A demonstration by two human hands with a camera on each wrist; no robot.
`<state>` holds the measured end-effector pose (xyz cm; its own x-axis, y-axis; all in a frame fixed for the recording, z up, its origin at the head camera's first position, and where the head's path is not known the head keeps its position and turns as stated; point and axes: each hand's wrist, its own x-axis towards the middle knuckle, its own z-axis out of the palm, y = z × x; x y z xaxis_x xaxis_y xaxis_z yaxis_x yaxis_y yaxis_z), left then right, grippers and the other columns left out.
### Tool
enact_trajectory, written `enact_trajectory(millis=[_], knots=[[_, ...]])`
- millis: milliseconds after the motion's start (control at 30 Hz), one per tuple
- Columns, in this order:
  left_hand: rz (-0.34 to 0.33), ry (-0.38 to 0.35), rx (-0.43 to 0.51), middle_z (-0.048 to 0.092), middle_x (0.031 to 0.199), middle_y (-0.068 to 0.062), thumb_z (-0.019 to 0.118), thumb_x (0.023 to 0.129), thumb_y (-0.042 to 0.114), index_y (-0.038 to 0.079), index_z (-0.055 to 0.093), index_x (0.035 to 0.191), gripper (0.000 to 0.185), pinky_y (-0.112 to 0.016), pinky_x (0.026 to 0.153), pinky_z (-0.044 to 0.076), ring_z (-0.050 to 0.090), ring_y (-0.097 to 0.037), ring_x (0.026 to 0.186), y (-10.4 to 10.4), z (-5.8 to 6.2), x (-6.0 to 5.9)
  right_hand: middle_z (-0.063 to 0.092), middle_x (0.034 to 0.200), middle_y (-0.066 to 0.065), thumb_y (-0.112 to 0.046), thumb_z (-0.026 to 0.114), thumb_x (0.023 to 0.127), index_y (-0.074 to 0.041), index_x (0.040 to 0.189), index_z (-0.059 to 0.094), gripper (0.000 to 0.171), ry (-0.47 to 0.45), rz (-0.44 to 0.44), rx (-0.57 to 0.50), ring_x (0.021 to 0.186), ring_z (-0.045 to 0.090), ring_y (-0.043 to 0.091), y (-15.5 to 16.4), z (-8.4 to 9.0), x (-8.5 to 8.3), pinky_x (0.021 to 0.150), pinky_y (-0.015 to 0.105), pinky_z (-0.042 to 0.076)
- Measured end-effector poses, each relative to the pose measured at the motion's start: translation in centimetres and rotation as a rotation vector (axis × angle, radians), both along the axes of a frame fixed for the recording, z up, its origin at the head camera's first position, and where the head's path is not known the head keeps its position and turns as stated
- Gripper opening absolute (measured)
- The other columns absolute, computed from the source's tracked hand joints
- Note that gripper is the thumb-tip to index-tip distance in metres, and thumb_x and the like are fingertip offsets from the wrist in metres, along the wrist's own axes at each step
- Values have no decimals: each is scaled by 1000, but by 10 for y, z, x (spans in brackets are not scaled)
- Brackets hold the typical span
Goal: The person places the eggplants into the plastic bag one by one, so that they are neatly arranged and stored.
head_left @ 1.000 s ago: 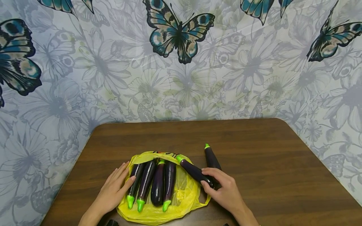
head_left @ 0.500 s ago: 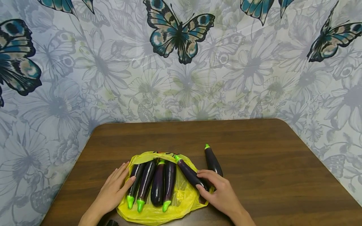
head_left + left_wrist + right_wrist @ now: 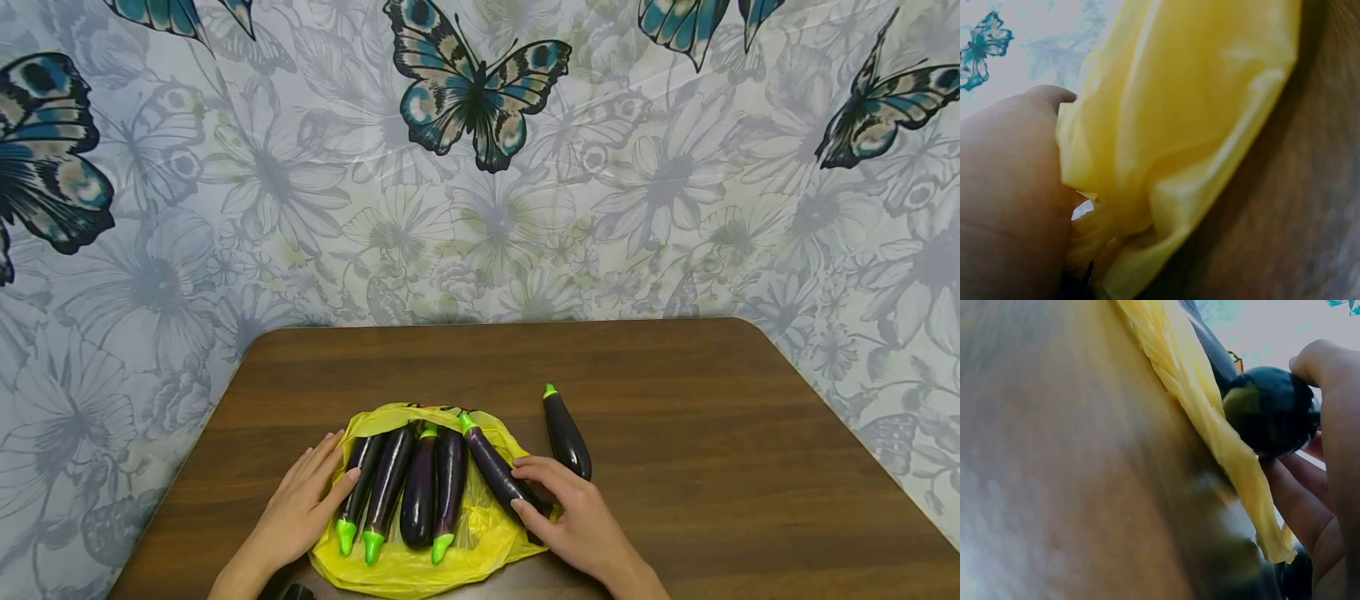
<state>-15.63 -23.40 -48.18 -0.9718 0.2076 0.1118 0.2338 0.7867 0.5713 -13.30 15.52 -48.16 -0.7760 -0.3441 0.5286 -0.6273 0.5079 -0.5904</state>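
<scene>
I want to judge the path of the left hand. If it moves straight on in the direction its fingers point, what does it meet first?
The left hand points up and right. Its fingertips already touch the leftmost eggplant on the yellow bag, so it would press into that first.

My left hand [image 3: 1010, 200] fills the view from nine o'clock down to seven, its skin pressed against the crumpled edge of the yellow plastic bag [image 3: 1179, 125]. The bag runs from twelve o'clock down to six in glossy folds, and the brown wooden table [image 3: 1297, 212] lies beside it from two o'clock to five, blurred. At ten to eleven o'clock I see a pale patterned backdrop [image 3: 1041, 44] bearing a teal butterfly [image 3: 982, 50].
</scene>
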Motion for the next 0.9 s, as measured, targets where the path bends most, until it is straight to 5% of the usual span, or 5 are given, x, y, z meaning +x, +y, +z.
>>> enact_trajectory(millis=[500,900], knots=[[-2,-20,5,30,168,-18,46,109,50,3,39,158,69,-67,121,19,22,-43,155,-1,1,1,64,138,0,-19,73,99,-21,129,66,31,-119,145,-71,119,68,19,-8,-1,5,81,25,63],[0,-26,-7,28,168,-18,44,109,51,3,39,158,69,-67,121,18,22,-43,156,-1,1,0,63,140,-3,-22,75,97,-23,129,67,33,-20,153,31,123,65,16,-13,-1,5,88,24,60]])
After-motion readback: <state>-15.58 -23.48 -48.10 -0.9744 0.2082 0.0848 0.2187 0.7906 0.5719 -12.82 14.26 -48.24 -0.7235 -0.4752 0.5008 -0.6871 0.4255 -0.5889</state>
